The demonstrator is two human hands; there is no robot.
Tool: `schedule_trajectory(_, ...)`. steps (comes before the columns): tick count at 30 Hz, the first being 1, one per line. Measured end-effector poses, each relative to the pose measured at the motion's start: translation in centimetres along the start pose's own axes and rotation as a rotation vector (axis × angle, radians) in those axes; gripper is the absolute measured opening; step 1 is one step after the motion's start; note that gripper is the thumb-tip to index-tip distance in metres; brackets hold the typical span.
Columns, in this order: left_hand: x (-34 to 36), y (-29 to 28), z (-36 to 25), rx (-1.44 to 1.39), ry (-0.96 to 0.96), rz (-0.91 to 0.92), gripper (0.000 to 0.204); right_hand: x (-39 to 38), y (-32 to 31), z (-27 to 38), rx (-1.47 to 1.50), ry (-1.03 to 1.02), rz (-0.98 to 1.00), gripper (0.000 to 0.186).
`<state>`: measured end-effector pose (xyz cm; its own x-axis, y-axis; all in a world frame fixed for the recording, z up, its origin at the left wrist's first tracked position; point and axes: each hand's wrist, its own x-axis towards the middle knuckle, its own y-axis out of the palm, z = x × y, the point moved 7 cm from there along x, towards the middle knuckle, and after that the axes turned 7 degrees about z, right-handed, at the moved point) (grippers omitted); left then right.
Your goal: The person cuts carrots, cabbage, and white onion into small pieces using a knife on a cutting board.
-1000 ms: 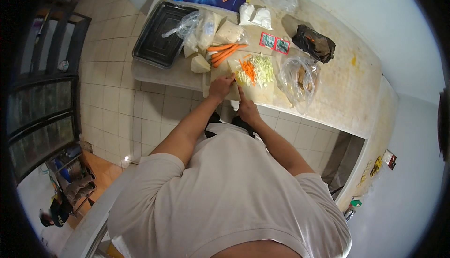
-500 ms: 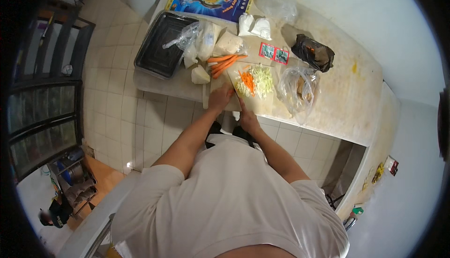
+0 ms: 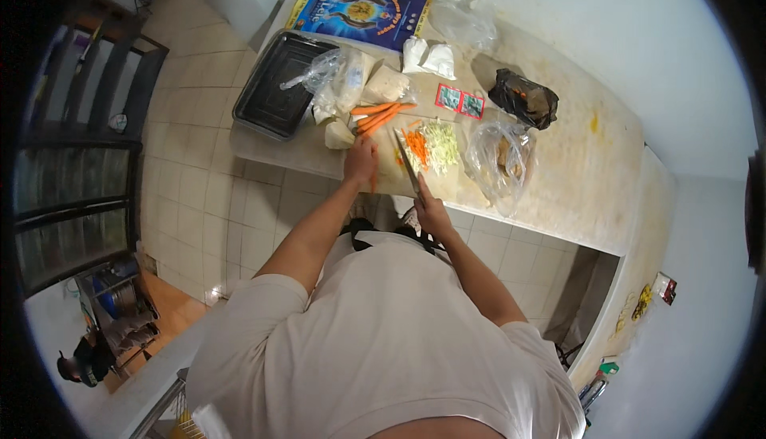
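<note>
My right hand (image 3: 433, 214) grips the handle of a knife (image 3: 408, 163). The blade angles away and to the left, beside a pile of cut carrot strips (image 3: 416, 149). My left hand (image 3: 361, 160), fingers closed, holds a carrot (image 3: 373, 183) whose orange end pokes out below the fingers. Shredded pale-green cabbage (image 3: 443, 147) lies right of the carrot strips on a cream cutting board (image 3: 388, 185). Just beyond my left hand are several whole carrots (image 3: 383, 115) and a pale wedge (image 3: 338, 135), perhaps cabbage.
Across the counter (image 3: 586, 184) stand a black tray (image 3: 275, 88), bagged pale blocks (image 3: 389, 86), white packets (image 3: 428, 59), red-edged sachets (image 3: 460, 102), a black plastic bag (image 3: 523, 99) and a clear bag (image 3: 499, 165). A blue package (image 3: 359, 12) lies at the back. Another person (image 3: 83, 363) is far off, lower left.
My left hand has moved left, away from the blade, with the carrot. The knife has tilted and now lies against the carrot strips. The whole view has shifted slightly.
</note>
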<state>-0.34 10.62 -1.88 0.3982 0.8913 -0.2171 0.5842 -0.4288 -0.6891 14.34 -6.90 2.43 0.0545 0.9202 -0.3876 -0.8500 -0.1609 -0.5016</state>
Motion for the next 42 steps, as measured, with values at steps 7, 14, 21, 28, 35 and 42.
schedule_trajectory(7, -1.2, 2.7, -4.2, 0.268, 0.072, 0.233, 0.025, -4.0, -4.9, -0.9, 0.232, 0.089, -0.203, 0.068)
schedule_trajectory(14, -0.1, 5.0, -3.7, 0.278, 0.031, 0.323, 0.027, -6.7, -6.1, -3.0, 0.227, 0.088, -0.347, 0.066)
schedule_trajectory(21, -1.3, 3.9, -5.2, 0.279, 0.015, 0.189, 0.022, -9.6, -7.0, -3.1, 0.354, 0.238, -0.392, 0.066)
schedule_trajectory(28, -0.7, 4.3, -3.8, 0.255, -0.091, 0.117, 0.021, -9.9, -7.6, -3.8, 0.263, 0.117, -0.432, 0.066)
schedule_trajectory(35, 2.6, 2.6, -13.2, -0.230, 0.245, 0.082, 0.027, -10.0, -8.2, -4.4, 0.424, 0.176, -0.424, 0.067)
schedule_trajectory(42, 10.0, 5.4, -27.9, -0.214, 0.418, 0.251, 0.036, -11.4, -9.0, -5.2, 0.434, 0.117, -0.497, 0.070)
